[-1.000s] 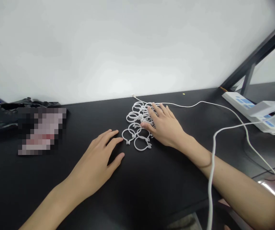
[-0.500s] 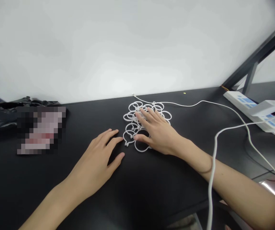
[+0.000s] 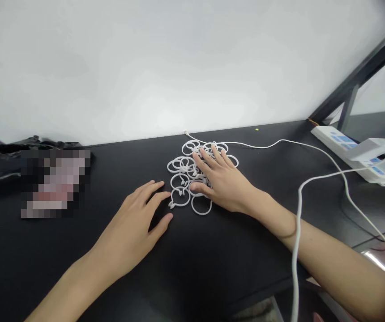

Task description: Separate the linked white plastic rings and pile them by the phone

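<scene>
Your R hand, spread, grips nothing over the thin white plastic-looking rings on the flat black tabletop; L hand, empty, just beside. Press lightly w/ flat fingers; avoid snags.

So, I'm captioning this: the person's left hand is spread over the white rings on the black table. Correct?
Wrong hand: the head view shows the right hand spread over the white rings on the black table; the left hand is beside them.
</scene>
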The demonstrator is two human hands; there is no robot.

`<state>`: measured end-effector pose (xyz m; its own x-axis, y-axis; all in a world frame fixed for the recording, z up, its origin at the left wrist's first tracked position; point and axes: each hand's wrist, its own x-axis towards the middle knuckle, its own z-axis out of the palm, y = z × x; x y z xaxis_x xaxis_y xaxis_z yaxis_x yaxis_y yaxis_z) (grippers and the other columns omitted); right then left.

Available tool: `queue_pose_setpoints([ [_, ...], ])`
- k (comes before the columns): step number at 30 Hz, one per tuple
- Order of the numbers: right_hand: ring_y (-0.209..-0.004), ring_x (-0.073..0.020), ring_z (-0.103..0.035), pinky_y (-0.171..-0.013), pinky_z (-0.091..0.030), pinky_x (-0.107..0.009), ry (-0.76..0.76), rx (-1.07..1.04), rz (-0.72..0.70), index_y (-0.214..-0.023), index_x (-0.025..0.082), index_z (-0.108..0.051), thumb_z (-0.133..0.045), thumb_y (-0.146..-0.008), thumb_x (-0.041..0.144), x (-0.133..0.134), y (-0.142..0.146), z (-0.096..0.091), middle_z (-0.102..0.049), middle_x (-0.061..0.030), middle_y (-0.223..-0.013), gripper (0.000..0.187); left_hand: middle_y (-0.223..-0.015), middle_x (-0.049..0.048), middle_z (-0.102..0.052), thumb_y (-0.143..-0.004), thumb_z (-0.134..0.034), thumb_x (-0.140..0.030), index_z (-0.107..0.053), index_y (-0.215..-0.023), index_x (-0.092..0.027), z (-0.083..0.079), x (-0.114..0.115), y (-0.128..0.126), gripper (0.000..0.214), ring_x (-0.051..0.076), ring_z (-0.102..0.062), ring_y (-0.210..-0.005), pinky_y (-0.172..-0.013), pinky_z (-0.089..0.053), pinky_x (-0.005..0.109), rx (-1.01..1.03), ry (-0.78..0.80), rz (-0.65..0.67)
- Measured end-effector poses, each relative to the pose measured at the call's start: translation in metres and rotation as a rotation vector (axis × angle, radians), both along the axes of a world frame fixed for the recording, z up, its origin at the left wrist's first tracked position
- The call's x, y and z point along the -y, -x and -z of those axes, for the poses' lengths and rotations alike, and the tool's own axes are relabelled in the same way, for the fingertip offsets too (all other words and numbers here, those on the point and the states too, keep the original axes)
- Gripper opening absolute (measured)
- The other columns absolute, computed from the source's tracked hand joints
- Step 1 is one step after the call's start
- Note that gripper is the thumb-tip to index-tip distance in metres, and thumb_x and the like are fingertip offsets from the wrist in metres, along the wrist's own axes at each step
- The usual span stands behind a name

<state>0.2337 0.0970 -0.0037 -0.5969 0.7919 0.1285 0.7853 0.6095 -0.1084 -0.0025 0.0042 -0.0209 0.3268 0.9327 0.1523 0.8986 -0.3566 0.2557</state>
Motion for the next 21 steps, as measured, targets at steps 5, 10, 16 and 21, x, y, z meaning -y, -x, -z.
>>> queue_pose_setpoints([
  [5, -0.149, -0.0371, -0.008, -0.121, -0.015, -0.055, -0.039, 0.004, 0.052, -0.155, 0.014, -0.024, -0.030, -0.094, 0.068, -0.003, -0.003, -0.007, -0.021, -0.0141, -0.161, 0.082, -0.145, 0.0073, -0.048, -0.095, -0.047, -0.047, -0.054, -0.126, -0.024, -0.001, -0.001, 0.000, 0.040, 0.030, -0.039, -0.138, -0.111, -0.038, 0.054, 0.042, 0.018, -0.028],
  [10, -0.148, -0.0379, -0.015, -0.118, -0.020, -0.059, -0.083, -0.068, 0.161, -0.153, 0.013, -0.028, -0.026, -0.096, 0.065, -0.006, -0.010, -0.010, -0.029, -0.0163, -0.158, 0.077, -0.137, 0.0073, -0.053, -0.095, -0.047, -0.045, -0.053, -0.124, -0.025, -0.004, -0.002, -0.001, 0.036, 0.027, -0.044, -0.132, -0.108, -0.040, 0.053, 0.110, 0.032, -0.045],
  [16, -0.143, -0.0357, -0.030, -0.116, -0.024, -0.057, -0.172, -0.199, 0.196, -0.147, 0.009, -0.039, -0.024, -0.099, 0.059, -0.006, -0.013, -0.011, -0.043, -0.0182, -0.149, 0.071, -0.127, 0.0068, -0.056, -0.095, -0.050, -0.041, -0.054, -0.122, -0.026, -0.008, -0.002, -0.003, 0.032, 0.026, -0.047, -0.123, -0.103, -0.045, 0.050, 0.154, 0.000, -0.020],
  [21, -0.124, -0.0331, -0.048, -0.104, -0.039, -0.054, -0.193, -0.315, 0.148, -0.140, 0.013, -0.048, -0.030, -0.100, 0.056, -0.001, -0.009, -0.011, -0.055, -0.0176, -0.134, 0.062, -0.123, 0.0071, -0.056, -0.094, -0.051, -0.034, -0.058, -0.124, -0.027, -0.006, -0.004, -0.003, 0.031, 0.026, -0.048, -0.115, -0.096, -0.048, 0.046, 0.144, -0.078, 0.074],
])
